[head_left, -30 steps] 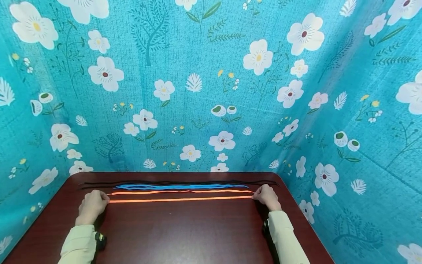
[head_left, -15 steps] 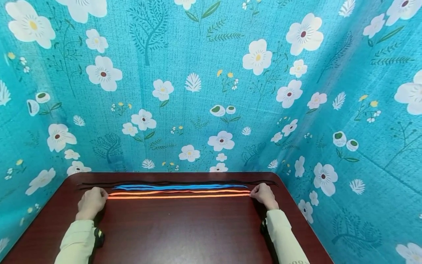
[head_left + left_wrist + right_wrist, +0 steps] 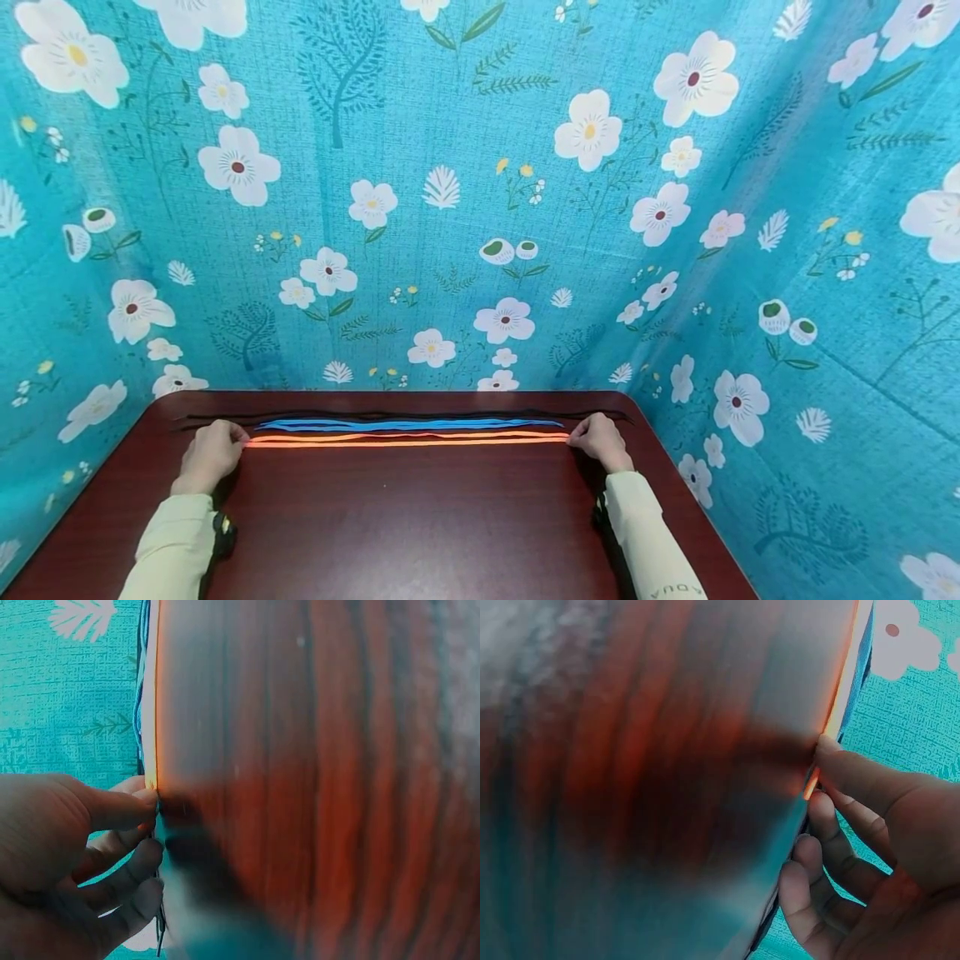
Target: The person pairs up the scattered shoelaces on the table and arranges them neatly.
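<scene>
In the head view an orange shoelace (image 3: 405, 444) stretches nearly straight across the table. My left hand (image 3: 213, 454) pinches its left end between thumb and fingertips. At the right end my right hand (image 3: 602, 440) holds it the same way; the right wrist view shows a short orange tip (image 3: 811, 785) below that thumb. Just behind runs a second orange strand (image 3: 322, 437), close and almost parallel. Farther back lie several blue laces (image 3: 412, 425) in a bundle, and behind these, thin black laces (image 3: 232, 417) reach out past both hands.
The dark reddish-brown tabletop (image 3: 420, 517) has rounded far corners. A teal flowered cloth (image 3: 450, 275) hangs right behind its far edge and along the sides. A dark wrist device (image 3: 224, 535) sits at the left cuff.
Both hands have moved the front orange shoelace away from me, narrowing the gap to the orange strand behind it. The blue and black laces stay where they were.
</scene>
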A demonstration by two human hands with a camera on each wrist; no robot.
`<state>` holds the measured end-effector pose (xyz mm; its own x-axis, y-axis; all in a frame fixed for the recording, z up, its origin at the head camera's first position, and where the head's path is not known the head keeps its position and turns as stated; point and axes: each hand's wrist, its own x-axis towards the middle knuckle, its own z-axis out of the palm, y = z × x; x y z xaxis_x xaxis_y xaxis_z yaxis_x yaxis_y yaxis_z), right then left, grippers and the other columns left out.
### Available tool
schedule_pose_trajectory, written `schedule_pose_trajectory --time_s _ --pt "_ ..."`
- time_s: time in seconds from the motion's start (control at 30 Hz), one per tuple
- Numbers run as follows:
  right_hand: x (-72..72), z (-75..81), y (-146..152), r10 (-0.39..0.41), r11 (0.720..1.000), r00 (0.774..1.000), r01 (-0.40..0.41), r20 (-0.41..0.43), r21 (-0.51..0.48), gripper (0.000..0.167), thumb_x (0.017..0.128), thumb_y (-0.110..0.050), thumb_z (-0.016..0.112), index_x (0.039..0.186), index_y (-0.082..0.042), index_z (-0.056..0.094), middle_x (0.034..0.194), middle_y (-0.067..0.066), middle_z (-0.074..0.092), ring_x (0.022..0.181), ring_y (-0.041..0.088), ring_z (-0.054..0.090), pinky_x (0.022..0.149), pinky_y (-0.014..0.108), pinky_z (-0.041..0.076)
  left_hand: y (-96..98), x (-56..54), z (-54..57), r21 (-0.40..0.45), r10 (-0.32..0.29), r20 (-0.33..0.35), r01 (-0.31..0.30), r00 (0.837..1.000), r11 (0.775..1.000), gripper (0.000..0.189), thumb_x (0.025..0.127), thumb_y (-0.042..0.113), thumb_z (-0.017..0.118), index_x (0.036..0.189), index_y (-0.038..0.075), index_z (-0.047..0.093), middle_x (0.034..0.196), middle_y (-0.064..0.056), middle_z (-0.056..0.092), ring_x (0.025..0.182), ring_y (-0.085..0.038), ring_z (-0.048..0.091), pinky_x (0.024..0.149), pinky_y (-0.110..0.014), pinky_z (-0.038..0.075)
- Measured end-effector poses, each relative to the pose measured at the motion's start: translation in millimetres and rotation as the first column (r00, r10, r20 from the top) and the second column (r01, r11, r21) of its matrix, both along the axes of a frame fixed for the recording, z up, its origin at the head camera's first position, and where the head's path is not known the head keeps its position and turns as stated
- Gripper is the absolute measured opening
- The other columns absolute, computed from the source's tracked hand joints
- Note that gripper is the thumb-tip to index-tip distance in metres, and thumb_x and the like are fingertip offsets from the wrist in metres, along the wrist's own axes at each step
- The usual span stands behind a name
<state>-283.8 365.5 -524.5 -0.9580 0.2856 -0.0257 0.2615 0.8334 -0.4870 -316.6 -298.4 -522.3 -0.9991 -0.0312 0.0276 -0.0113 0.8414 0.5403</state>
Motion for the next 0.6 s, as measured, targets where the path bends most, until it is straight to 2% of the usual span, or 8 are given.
schedule_pose_trajectory --time_s 0.3,0.43,0.6 --pt "0.7 3.1 1.5 -0.011 1.0 1.0 0.011 0.004 0.003 0.014 0.083 -0.017 0.083 0.073 -0.009 0.077 0.072 0.003 0.07 0.066 0.021 0.06 0.061 0.04 0.049 2.8 -4.5 -3.6 -0.001 0.021 0.0 -0.021 1.0 1.0 0.008 0.093 0.002 0.064 0.092 -0.002 0.071 0.091 -0.024 0.068 0.077 -0.034 0.062 0.065 -0.053 0.049" --pt "1.6 4.1 0.6 -0.004 1.0 1.0 0.004 0.004 0.005 0.015 0.085 -0.017 0.081 0.075 -0.007 0.075 0.071 0.003 0.068 0.066 0.021 0.06 0.06 0.038 0.049 2.2 -4.2 -7.0 0.025 0.022 -0.009 -0.022 1.0 0.999 0.009 0.093 0.005 0.064 0.092 -0.001 0.071 0.09 -0.023 0.069 0.076 -0.032 0.062 0.065 -0.052 0.049" --pt "0.6 3.6 -1.6 0.023 1.0 0.999 -0.023 0.036 0.001 0.019 0.089 -0.016 0.076 0.074 -0.007 0.07 0.069 0.005 0.064 0.065 0.021 0.058 0.058 0.035 0.046 0.2 -2.3 -6.4 0.05 0.022 0.013 -0.022 1.0 0.998 0.009 0.093 0.006 0.065 0.091 -0.002 0.069 0.086 -0.019 0.068 0.075 -0.03 0.06 0.064 -0.05 0.049"
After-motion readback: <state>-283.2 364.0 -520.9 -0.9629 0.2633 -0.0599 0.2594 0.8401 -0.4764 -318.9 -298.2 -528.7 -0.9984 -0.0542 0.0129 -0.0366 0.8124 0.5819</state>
